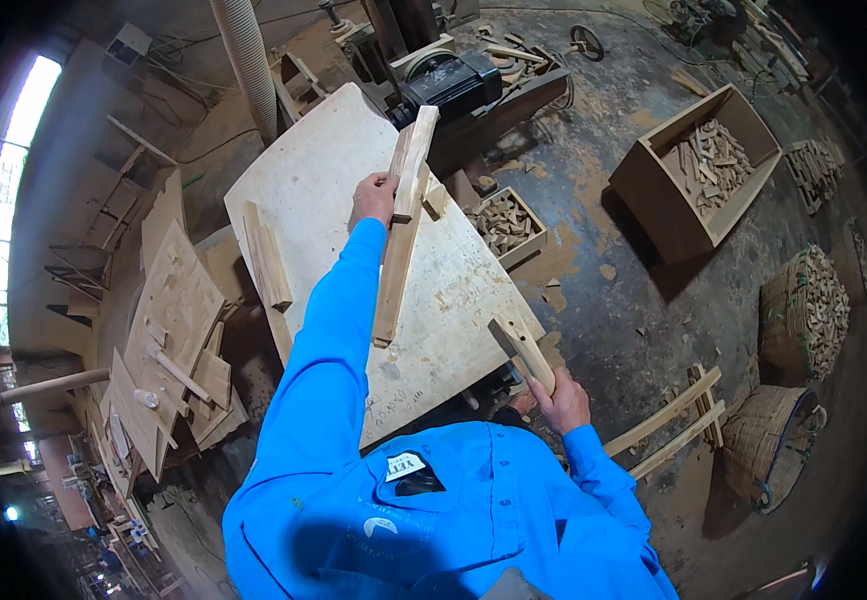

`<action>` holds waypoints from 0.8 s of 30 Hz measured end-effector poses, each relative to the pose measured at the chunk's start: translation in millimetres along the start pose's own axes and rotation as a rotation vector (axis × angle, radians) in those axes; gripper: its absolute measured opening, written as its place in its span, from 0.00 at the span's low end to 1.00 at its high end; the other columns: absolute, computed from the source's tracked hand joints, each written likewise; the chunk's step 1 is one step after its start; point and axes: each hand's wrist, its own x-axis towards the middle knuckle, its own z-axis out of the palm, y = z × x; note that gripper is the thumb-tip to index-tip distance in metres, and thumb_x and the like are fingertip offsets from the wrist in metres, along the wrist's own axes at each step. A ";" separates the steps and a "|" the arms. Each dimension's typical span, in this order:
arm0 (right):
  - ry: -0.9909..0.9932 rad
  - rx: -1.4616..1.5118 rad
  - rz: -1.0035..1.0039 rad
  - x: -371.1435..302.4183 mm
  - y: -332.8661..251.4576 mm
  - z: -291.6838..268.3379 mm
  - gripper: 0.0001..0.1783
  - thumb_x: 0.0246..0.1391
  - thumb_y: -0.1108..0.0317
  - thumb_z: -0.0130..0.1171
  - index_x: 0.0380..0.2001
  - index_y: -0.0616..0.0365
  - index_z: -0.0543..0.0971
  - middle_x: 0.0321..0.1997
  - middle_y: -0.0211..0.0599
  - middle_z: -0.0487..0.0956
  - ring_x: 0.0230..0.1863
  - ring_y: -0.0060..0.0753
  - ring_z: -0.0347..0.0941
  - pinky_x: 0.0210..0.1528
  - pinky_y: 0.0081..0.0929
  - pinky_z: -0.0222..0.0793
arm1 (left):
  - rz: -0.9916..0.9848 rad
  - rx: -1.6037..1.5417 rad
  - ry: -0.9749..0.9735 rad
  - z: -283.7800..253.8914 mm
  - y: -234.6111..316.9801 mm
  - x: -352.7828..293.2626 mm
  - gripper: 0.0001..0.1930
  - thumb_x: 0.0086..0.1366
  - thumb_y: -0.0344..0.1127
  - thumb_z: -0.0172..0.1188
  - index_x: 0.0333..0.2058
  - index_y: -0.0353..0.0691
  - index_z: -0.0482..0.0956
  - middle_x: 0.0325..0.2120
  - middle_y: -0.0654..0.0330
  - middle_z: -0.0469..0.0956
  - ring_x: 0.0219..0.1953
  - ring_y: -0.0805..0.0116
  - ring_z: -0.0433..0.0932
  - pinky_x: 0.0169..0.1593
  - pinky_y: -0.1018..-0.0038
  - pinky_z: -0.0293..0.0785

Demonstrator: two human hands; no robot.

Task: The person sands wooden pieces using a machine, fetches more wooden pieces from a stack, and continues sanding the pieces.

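Note:
My left hand [375,197], arm stretched out over a pale work board [454,300], is closed on the side of a thick, straight wooden piece [415,150]. Beneath that piece lies a longer wooden strip [398,275], pointing back toward me. A small wooden block [436,200] sits just right of them. At the board's right corner, my right hand [565,403] grips the near end of a short, shaped wooden piece [524,352], which tilts away to the upper left. Its fingertips are partly hidden by the wood.
Another wooden piece [267,255] lies along the board's left edge. A machine with a black motor [454,82] stands beyond. On the right are a large box of offcuts [694,170], a small crate [509,228], wicker baskets [769,450] and a wooden frame [672,425]. Sheets [174,310] lean left.

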 end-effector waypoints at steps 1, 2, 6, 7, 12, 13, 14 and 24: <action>0.016 -0.007 -0.012 -0.3 1.1 0.4 0.28 0.64 0.43 0.63 0.38 0.63 0.77 0.34 0.64 0.83 0.39 0.71 0.82 0.40 0.58 0.76 | 0.002 0.034 0.017 2.5 2.9 0.1 0.19 0.66 0.43 0.70 0.49 0.36 0.89 0.40 0.49 0.89 0.43 0.58 0.87 0.50 0.65 0.82; 0.012 -0.008 -0.016 0.9 1.5 0.9 0.28 0.64 0.43 0.63 0.38 0.63 0.77 0.34 0.64 0.83 0.39 0.71 0.82 0.40 0.58 0.76 | 0.001 0.070 0.038 4.0 5.1 0.2 0.19 0.67 0.43 0.70 0.49 0.35 0.88 0.39 0.51 0.89 0.42 0.60 0.87 0.50 0.66 0.82; -0.002 0.001 0.001 3.4 -1.3 2.0 0.28 0.65 0.43 0.62 0.37 0.63 0.77 0.33 0.64 0.83 0.38 0.71 0.82 0.39 0.59 0.76 | 0.010 0.124 0.072 6.7 11.6 2.6 0.20 0.67 0.45 0.70 0.50 0.37 0.88 0.41 0.50 0.89 0.43 0.60 0.86 0.50 0.65 0.81; 0.010 0.021 -0.010 4.2 -2.5 2.3 0.28 0.65 0.43 0.62 0.37 0.63 0.77 0.33 0.65 0.83 0.38 0.71 0.82 0.39 0.59 0.76 | 0.010 0.121 0.069 5.7 12.8 4.0 0.20 0.67 0.46 0.70 0.50 0.38 0.88 0.41 0.50 0.88 0.44 0.60 0.86 0.50 0.64 0.80; -0.010 0.023 0.008 8.6 -3.8 6.3 0.28 0.65 0.43 0.62 0.37 0.63 0.76 0.32 0.65 0.83 0.38 0.72 0.81 0.39 0.60 0.76 | -0.008 0.114 0.062 2.0 21.9 5.4 0.20 0.67 0.48 0.69 0.49 0.38 0.88 0.41 0.51 0.88 0.44 0.58 0.86 0.50 0.64 0.80; -0.002 -0.009 0.006 11.6 1.1 12.1 0.28 0.64 0.42 0.62 0.39 0.62 0.77 0.32 0.63 0.84 0.37 0.70 0.82 0.40 0.60 0.76 | 0.007 0.126 0.059 1.4 25.1 6.8 0.20 0.67 0.49 0.69 0.49 0.39 0.88 0.41 0.51 0.88 0.44 0.58 0.86 0.51 0.64 0.80; 0.005 -0.041 0.006 13.8 -0.5 12.0 0.28 0.64 0.42 0.62 0.41 0.61 0.78 0.32 0.61 0.85 0.37 0.68 0.83 0.41 0.60 0.77 | 0.019 0.140 0.054 0.6 29.1 6.3 0.21 0.68 0.50 0.68 0.49 0.40 0.88 0.41 0.51 0.89 0.45 0.57 0.86 0.51 0.63 0.80; 0.037 -0.045 -0.022 42.2 -7.4 22.6 0.28 0.65 0.43 0.61 0.38 0.62 0.76 0.34 0.65 0.83 0.38 0.73 0.81 0.40 0.62 0.75 | -0.027 0.193 0.015 -11.7 56.5 25.4 0.21 0.69 0.53 0.65 0.51 0.45 0.88 0.46 0.55 0.88 0.49 0.56 0.86 0.54 0.61 0.79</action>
